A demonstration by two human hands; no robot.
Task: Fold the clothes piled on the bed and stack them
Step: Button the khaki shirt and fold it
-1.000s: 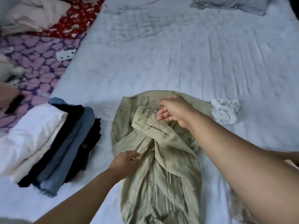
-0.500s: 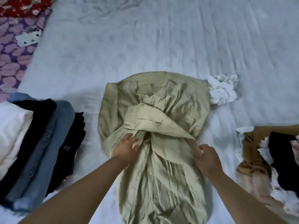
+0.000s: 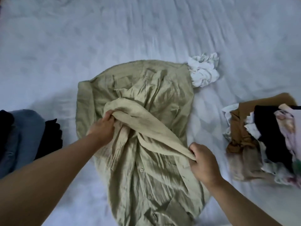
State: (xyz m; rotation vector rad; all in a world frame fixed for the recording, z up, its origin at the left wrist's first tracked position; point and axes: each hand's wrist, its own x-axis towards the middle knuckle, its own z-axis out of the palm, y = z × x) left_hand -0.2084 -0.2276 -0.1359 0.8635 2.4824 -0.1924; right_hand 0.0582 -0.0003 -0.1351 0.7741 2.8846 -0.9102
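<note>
An olive-green button shirt [image 3: 146, 176] lies spread on the pale bed sheet [image 3: 146, 30], collar end far from me. One sleeve crosses its front diagonally. My left hand [image 3: 104, 128] grips that sleeve near its cuff end at the shirt's left side. My right hand [image 3: 203, 163] pinches the same sleeve near the shoulder at the right edge. A stack of folded clothes [image 3: 24, 136], black, denim blue and black, sits at the left edge. An unfolded pile [image 3: 263, 136] of brown, black and floral garments lies at the right.
A crumpled white cloth [image 3: 203, 70] lies just beyond the shirt's upper right corner. The wrinkled sheet stretches across the far half of the view.
My left hand has closed on the sleeve's cuff end and lifted it. My right hand now pinches the sleeve at the shoulder. The view has tilted down and right.
</note>
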